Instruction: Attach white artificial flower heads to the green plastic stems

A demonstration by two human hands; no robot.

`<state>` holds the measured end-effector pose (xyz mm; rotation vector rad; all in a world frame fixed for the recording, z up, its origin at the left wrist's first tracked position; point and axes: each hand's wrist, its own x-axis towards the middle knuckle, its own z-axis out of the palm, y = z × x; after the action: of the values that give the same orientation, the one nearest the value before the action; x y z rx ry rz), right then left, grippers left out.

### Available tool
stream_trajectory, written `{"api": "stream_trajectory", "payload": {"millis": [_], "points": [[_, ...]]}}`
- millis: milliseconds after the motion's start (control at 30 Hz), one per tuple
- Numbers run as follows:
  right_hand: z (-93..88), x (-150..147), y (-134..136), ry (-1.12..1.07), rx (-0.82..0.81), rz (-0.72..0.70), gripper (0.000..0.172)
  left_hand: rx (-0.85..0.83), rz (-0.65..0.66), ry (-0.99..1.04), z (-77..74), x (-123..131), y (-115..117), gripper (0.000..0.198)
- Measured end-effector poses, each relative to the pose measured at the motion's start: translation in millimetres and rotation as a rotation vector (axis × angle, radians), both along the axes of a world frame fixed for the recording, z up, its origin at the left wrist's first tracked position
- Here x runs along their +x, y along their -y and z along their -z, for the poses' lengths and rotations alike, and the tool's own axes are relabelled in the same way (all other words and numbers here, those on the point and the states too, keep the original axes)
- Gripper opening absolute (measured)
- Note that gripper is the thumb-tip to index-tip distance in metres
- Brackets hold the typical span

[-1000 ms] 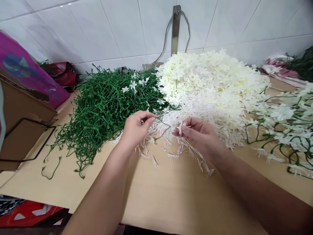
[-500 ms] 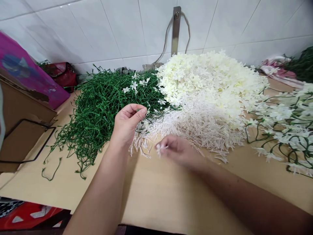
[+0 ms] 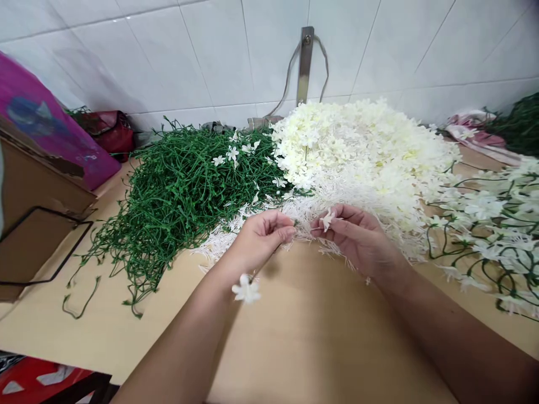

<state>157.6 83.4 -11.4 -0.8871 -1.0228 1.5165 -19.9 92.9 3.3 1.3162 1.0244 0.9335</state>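
My left hand (image 3: pixel 266 238) is closed in a pinch on a green plastic stem, whose tip shows just past the fingertips. Below the wrist hangs a white artificial flower (image 3: pixel 246 289), seemingly on the other end of that stem. My right hand (image 3: pixel 364 238) pinches a small white artificial flower (image 3: pixel 327 219) between thumb and fingers, a short gap from the left fingertips. Both hands are above the near edge of a heap of thin white stamen pieces (image 3: pixel 311 205). Behind the left hand lies a big pile of green stems (image 3: pixel 181 185); loose white blossoms (image 3: pixel 362 134) are heaped behind the right.
Finished-looking white flowers on green stems (image 3: pixel 484 224) lie at the right. A cardboard box (image 3: pixel 37 219) and a purple bag (image 3: pixel 59 123) stand at the left, near a red pouch (image 3: pixel 112 132). A metal strip (image 3: pixel 305 64) leans on the tiled wall.
My left hand has moved right and down, and a white flower now hangs below it. The right hand has come up and right with its flower, and the hands now face each other.
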Motion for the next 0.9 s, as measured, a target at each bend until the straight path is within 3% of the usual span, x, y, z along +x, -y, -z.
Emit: {"api": "stream_trajectory", "payload": {"millis": [167,300,633,900], "points": [[-0.2,7,-2,0.088,0.027,-0.103,0.021,0.052,0.099,-0.148,5.1,6,3,0.01],[3.0,6,-3,0.169,0.022,-0.177,0.022,0.022,0.094,-0.1,6.3,7,2,0.016],[8.1,1,-4,0.177,0.0,-0.147,0.025,-0.087,0.107,0.042,19.5,11,0,0.03],[10.4,4,-4,0.095,-0.027,-0.131,0.019,-0.169,0.034,0.039,18.3,13,0,0.034]]}}
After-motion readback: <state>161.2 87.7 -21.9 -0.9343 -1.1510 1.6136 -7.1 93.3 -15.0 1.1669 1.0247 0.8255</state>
